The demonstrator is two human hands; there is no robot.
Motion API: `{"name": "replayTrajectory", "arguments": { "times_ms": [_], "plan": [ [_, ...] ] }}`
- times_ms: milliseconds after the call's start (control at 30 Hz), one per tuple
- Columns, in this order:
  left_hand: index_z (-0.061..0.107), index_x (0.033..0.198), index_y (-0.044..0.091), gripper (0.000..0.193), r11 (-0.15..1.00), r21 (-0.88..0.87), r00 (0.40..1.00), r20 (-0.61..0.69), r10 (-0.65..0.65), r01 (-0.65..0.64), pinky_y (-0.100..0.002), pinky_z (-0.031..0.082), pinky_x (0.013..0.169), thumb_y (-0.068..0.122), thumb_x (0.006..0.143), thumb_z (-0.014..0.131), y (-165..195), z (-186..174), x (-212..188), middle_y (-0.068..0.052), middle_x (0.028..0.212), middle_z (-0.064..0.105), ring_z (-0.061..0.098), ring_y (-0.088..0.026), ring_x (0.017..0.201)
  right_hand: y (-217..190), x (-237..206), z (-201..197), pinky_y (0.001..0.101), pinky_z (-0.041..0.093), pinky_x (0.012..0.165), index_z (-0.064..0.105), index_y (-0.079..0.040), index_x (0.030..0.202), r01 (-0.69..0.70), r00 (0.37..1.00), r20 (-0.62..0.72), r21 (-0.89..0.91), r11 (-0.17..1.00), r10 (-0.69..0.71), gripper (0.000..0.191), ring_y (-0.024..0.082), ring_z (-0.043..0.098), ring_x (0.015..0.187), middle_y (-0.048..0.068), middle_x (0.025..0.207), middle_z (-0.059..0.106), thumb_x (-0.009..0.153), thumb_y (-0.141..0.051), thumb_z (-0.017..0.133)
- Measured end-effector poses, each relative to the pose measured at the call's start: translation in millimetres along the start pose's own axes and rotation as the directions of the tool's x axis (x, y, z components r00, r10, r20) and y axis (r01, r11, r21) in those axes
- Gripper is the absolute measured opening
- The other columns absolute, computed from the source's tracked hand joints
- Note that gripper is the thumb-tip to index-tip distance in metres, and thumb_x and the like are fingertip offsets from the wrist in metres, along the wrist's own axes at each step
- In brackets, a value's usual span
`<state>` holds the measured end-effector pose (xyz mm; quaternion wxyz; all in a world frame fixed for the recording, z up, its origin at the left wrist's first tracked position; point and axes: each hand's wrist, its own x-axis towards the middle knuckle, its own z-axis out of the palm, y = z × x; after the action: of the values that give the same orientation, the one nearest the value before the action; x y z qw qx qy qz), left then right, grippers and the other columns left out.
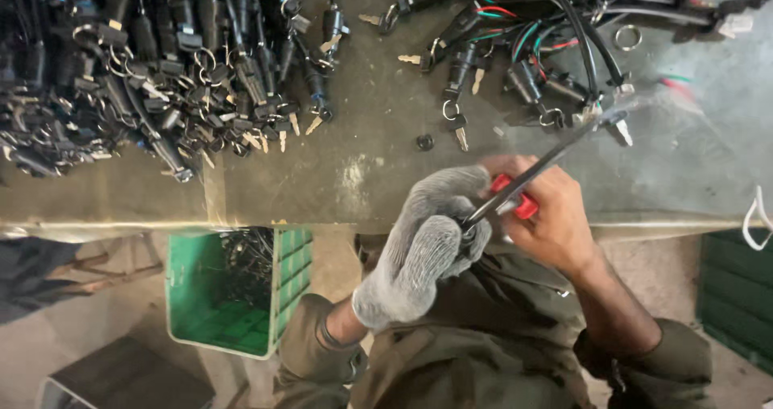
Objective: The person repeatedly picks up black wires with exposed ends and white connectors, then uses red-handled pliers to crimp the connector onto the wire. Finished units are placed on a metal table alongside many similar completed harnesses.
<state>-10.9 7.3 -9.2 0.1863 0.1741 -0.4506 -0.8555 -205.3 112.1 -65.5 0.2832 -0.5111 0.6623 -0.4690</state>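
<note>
fingers of the gloved left hand [427, 244] are clenched around a small dark part at lower centre of the frame; what that part is cannot be told, since the grey knit glove hides nearly all of it. fingers of the bare right hand [547, 216], just to the right and touching the glove, are wrapped around the red handle of a screwdriver [527, 179]. its shaft looks motion-blurred; the long axis runs on a diagonal from the glove at lower left up to the upper right of the frame, over the table [362, 175]. the working end seems to meet the held part right at the glove's fingertips, so the left hand is the nearer one to that contact point, while the right sits just up the diagonal on the handle

elsewhere in this head view, a big heap of black key switches [161, 71] with keys fills the upper left, a wired bunch [523, 47] lies at upper right, and a green crate [233, 292] stands below the table edge at lower left
</note>
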Motion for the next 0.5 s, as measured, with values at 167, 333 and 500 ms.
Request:
{"name": "replayTrajectory", "arguments": {
  "times_ms": [167,333,500],
  "plan": [
    [0.050,0.145,0.000,0.041,0.997,0.071,0.999,-0.039,0.005,-0.002,-0.027,0.049,0.093,0.014,0.109,0.063,1.9,10.2,-6.6,-0.005,0.116,0.064,0.058,-0.016,0.102,-32.1,12.7,0.9,0.0417,0.053,0.077,0.062,-0.005,0.093,0.236,0.966,0.008,-0.447,0.863,-0.260,0.030,0.034,0.067,0.098,0.012,0.098,0.068,0.068,-0.008,0.077],
    [0.048,0.147,0.000,0.047,0.974,0.226,0.994,0.105,0.010,-0.033,-0.030,0.051,0.093,0.013,0.107,0.066,16.2,-1.4,-4.4,-0.006,0.118,0.065,0.060,-0.019,0.102,-26.5,25.6,0.4,0.0440,0.047,0.057,0.057,-0.011,0.074,0.160,0.985,0.055,-0.635,0.756,-0.162,0.040,0.028,0.066,0.075,0.004,0.074,0.061,0.076,-0.036,0.088],
    [0.045,0.150,0.000,0.053,0.791,0.571,0.972,0.195,0.129,-0.220,-0.032,0.052,0.093,0.013,0.104,0.069,20.4,-8.0,-0.1,-0.007,0.119,0.065,0.062,-0.021,0.103,-9.2,22.7,-6.3,0.0423,0.048,0.063,0.059,-0.010,0.084,0.264,0.963,0.062,-0.428,0.864,-0.264,0.031,0.030,0.062,0.077,0.006,0.082,0.061,0.069,-0.023,0.084]
  ]
}}
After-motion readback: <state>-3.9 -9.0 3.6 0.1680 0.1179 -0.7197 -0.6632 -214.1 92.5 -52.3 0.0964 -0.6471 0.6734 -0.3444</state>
